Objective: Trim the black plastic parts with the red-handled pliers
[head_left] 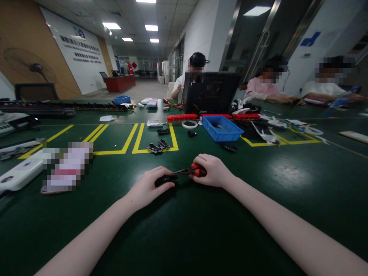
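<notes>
My right hand (214,170) grips the red and black handles of needle-nose pliers (186,171). The pliers' jaws point left and reach the edge of a small black plastic part (166,179). That part is pinched between the thumb and fingers of my left hand (151,186). Whether the jaw tips are clamped on it or only touch it, I cannot tell. Beyond my hands, similar black parts (158,146) lie inside a yellow taped outline, and one more black part (229,147) rests in front of the blue bin.
A blue bin (222,132) stands ahead, beside a white tape ring (189,124) and red strips (182,117). A large black case (211,93) rises behind. A phone (69,166) and a white device (25,168) lie left. Several people sit across the table.
</notes>
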The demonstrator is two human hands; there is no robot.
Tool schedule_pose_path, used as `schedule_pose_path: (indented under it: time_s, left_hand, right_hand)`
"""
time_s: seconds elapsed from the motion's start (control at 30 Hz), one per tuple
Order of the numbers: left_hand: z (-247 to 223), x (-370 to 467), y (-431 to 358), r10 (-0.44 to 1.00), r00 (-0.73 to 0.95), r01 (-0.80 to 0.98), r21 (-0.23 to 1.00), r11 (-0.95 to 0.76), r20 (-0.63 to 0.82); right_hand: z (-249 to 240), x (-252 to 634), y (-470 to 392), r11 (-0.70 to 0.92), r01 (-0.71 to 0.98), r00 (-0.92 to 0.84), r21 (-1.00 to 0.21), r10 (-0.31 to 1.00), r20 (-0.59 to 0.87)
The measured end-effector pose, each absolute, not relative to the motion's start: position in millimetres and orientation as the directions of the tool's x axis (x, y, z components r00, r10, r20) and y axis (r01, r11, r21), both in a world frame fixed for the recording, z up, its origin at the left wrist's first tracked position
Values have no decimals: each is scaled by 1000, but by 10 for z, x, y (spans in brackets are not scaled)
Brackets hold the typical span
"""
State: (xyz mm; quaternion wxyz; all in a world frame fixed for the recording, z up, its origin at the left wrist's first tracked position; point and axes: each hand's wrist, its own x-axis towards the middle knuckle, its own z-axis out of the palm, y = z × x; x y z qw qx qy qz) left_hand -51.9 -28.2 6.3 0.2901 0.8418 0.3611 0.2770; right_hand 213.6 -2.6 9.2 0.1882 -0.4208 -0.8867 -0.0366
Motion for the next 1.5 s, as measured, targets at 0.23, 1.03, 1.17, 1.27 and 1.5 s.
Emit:
schedule_pose_path:
  time_s: [0.23,1.03,1.17,1.27,1.5]
  left_hand:
    - [54,-521,-265,758,598,438,686,-580,260]
    - [110,-518,-261,836,527,439,794,-420,151]
    - [113,-514,-267,845,511,449,790,-419,158]
    - [102,-515,-263,844,510,456,780,-428,165]
    - [101,-511,-268,830,529,450,771,-450,176]
  right_hand:
    - [87,2135,-29,643,762,-575,-82,729,372]
    - [103,2114,-44,639,760,-563,-118,738,371]
    - [103,2128,-34,636,763,-559,-115,738,377]
    - [103,2133,-30,636,764,-563,-104,737,374]
    - [101,2129,-38,645,758,-585,-93,737,339]
